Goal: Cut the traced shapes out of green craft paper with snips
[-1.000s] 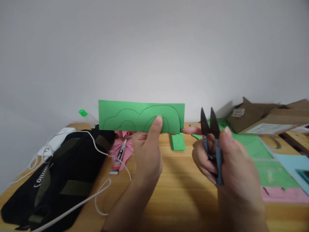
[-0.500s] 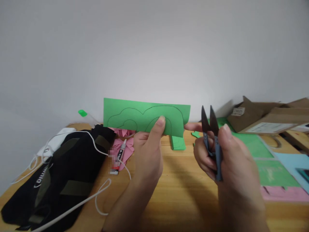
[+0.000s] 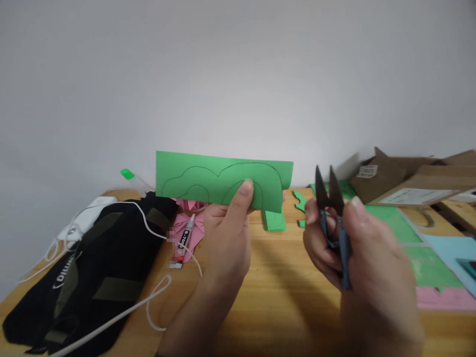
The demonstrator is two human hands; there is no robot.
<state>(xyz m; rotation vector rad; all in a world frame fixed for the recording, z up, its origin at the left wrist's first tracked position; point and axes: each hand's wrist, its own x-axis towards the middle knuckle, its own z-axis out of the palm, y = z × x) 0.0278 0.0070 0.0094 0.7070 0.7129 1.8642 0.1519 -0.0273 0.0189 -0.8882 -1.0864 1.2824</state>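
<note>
While the left hand (image 3: 228, 243) pinches its lower edge, thumb in front and fingers mostly hidden behind, a flat rectangular green sheet (image 3: 219, 186) stands raised near the middle of the frame. Thin dark curved outlines run across its face, and its right edge is bent back slightly at the lower corner.

Right of centre, the right hand (image 3: 379, 263) grips small scissors with dark pointed blades and blue-grey handles (image 3: 342, 233), thumb on one side and curled fingers on the other. The blades point upward and stand apart from each other, well clear of the sheet.

Below the sheet's right end, a small green rectangular block (image 3: 274, 221) lies on the light wooden tabletop (image 3: 267, 297); curvy green scraps (image 3: 299, 201) lie to its right. At centre left, a white tube with a black label (image 3: 185, 238) rests on folded pink pieces (image 3: 199, 229), beside a black fabric bag (image 3: 130, 253). Brown cardboard (image 3: 427, 183) sits at the right edge.
</note>
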